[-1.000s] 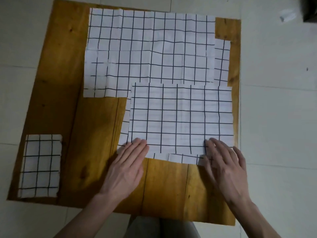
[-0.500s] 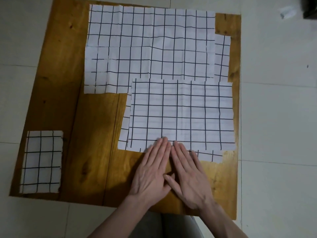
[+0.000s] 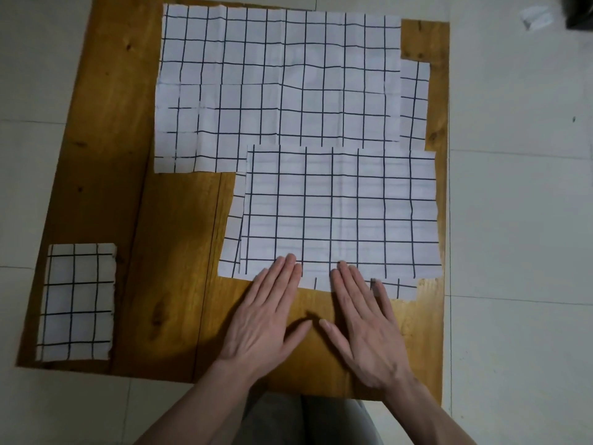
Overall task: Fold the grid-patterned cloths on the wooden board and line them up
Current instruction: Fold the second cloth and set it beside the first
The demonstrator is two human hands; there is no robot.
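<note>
A wooden board (image 3: 179, 252) lies on a tiled floor. A half-folded white cloth with black grid lines (image 3: 340, 210) lies at the board's right, its lower layer sticking out along the near and left edges. My left hand (image 3: 269, 313) and my right hand (image 3: 362, 319) lie flat side by side, fingers straight, fingertips pressing the cloth's near edge. Behind it, unfolded grid cloths (image 3: 279, 85) lie spread flat and overlapping. A small folded grid cloth (image 3: 78, 301) sits at the board's near left corner.
Pale floor tiles (image 3: 519, 220) surround the board. A scrap of white paper (image 3: 537, 16) and a dark object (image 3: 580, 11) lie at the far right corner of the view. My knees (image 3: 305, 419) show below the board's near edge.
My hands slid from the cloth's two near corners to meet at the middle of its near edge, then moved slightly apart again. The cloth lies flatter.
</note>
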